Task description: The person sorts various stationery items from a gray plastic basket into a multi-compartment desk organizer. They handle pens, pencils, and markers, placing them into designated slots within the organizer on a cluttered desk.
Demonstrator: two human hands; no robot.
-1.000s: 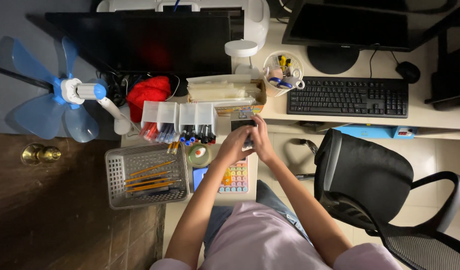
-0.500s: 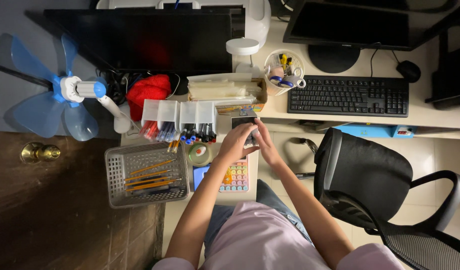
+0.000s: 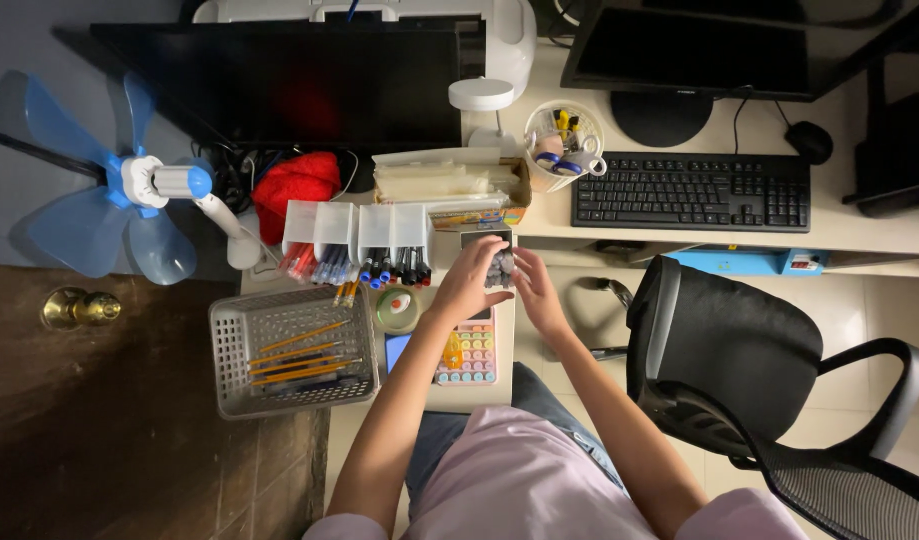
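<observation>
Two hands are raised together over a small pale table: the left hand (image 3: 471,282) and the right hand (image 3: 532,290); a small bundle of dark objects (image 3: 499,268) is pinched between them, the fingers of both curled narrowly around it, though what the objects are cannot be told; just beyond the fingertips a small dark tray (image 3: 486,238) is seen. Beneath the left wrist a pastel-keyed calculator (image 3: 467,352) lies flat, and just to the left of the fingers a round tape roll (image 3: 397,308) rests. Further left a white divided organiser (image 3: 357,226) holds pens, and a grey mesh basket (image 3: 291,352) holds pencils. Beyond the fingers a cardboard box of papers (image 3: 447,186) is set against a dark monitor (image 3: 279,85). To the right, a black keyboard (image 3: 691,192) lies on a pale desk (image 3: 859,228), with a black office chair (image 3: 739,370) near the right forearm. Well to the left a blue fan (image 3: 129,185) stands over dark wooden flooring (image 3: 99,450); pale tiles (image 3: 879,310) cover the floor under the chair.
</observation>
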